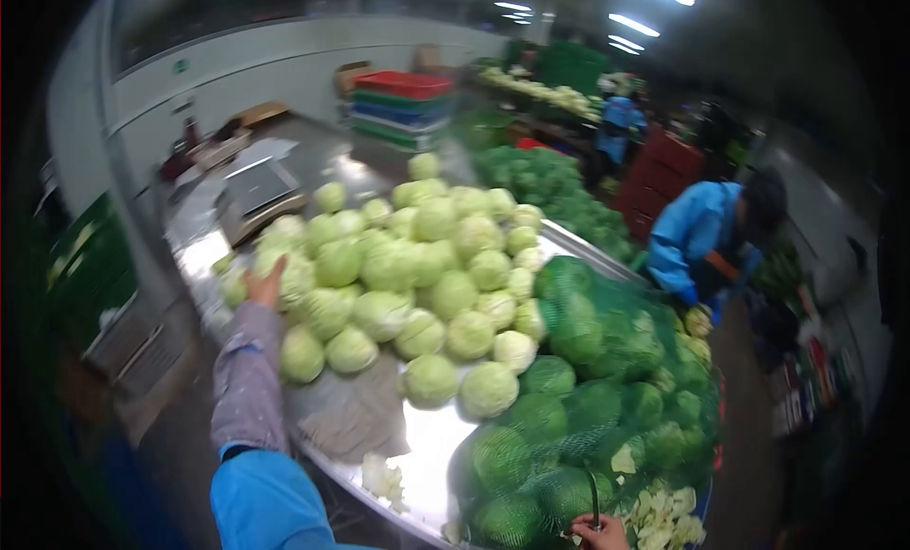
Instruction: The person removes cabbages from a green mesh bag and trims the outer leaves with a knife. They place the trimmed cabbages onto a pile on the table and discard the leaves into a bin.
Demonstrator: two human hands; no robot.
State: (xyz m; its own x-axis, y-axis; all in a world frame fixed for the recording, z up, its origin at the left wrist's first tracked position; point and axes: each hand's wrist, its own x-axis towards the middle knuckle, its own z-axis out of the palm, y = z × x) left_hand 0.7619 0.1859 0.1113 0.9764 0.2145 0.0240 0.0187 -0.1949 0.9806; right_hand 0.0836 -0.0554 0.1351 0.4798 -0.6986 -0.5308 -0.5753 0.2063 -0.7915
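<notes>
My left hand (265,284) reaches to the left edge of a heap of pale trimmed cabbages, its thumb apart from the fingers. It touches a cabbage (296,273) there, and the fingers are partly hidden. Low in the picture, my right hand (603,533) is closed around a thin, dark, curved tool (594,493) that looks like a knife and points upward. Beside that hand lie green cabbages in a green net (569,493) and a pile of cut-off leaves (664,517).
The cabbages rest on a shiny metal table (431,455). A scale (261,185) stands at the back left, near stacked crates (403,100). Across the netted cabbages, a person in blue (697,232) bends over. Red crates (661,180) stand behind.
</notes>
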